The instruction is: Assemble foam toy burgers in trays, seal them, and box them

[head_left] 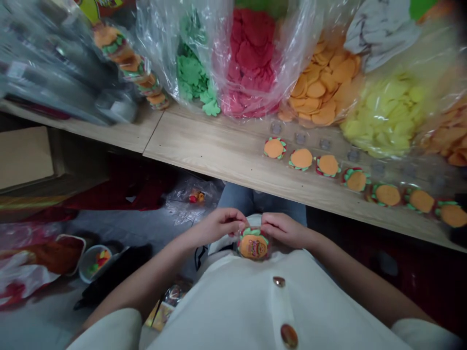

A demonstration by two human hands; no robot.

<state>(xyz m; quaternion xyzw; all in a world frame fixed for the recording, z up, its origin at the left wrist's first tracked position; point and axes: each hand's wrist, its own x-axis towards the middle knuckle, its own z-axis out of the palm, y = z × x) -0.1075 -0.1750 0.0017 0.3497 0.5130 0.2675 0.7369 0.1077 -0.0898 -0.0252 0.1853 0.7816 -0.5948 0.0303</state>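
Observation:
My left hand (218, 224) and my right hand (285, 228) are close to my body, both pinched on one small burger-shaped toy (253, 244). The toy has an orange top with a printed face and green and red frills round its edge; it seems to sit in clear plastic. The left fingers grip its upper left edge, the right fingers its upper right edge. On the wooden table (219, 150) above my hands lies a row of several similar burger toys (357, 180).
Clear bags of foam pieces stand along the table's back: green (193, 73), red (251, 63), orange (321, 82), yellow (386, 116). A stack of finished burger toys (134, 68) lies at the back left. On the floor at left are a small bowl (95, 260) and plastic bags.

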